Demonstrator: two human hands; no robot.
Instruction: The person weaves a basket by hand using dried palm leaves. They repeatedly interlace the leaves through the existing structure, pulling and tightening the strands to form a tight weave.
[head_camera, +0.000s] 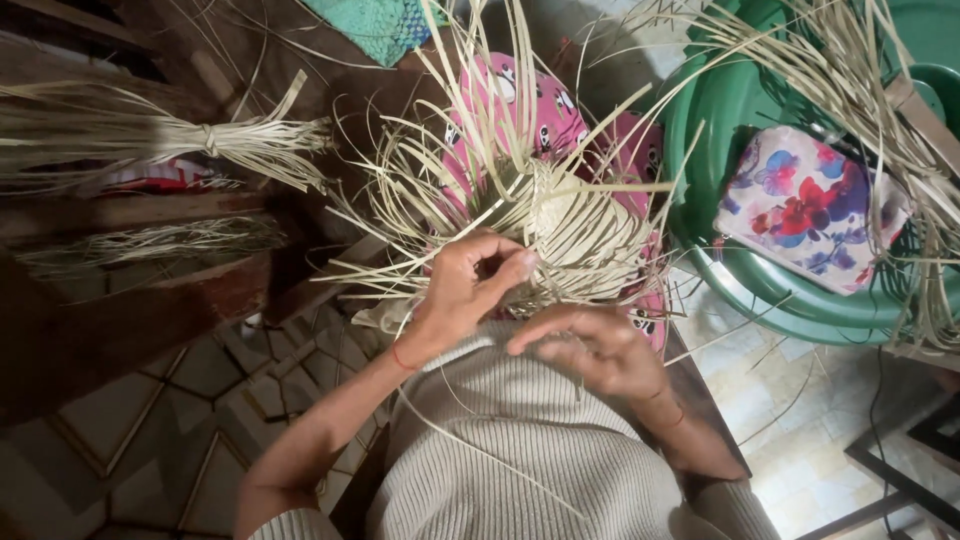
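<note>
On lap: our left hand (465, 290) pinches pale strips of half-woven piece (560, 235); right hand (590, 350), at 4 o'clock, curls on strands. Light, springy, likely brittle; grip near woven centre.

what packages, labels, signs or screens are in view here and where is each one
No labels, signs or screens show.
Closest to a package: a floral pouch, soft and rectangular, white with red, blue and purple flowers, lying in the green plastic basin at right.
The left hand and right hand work pale woven straw.
</note>
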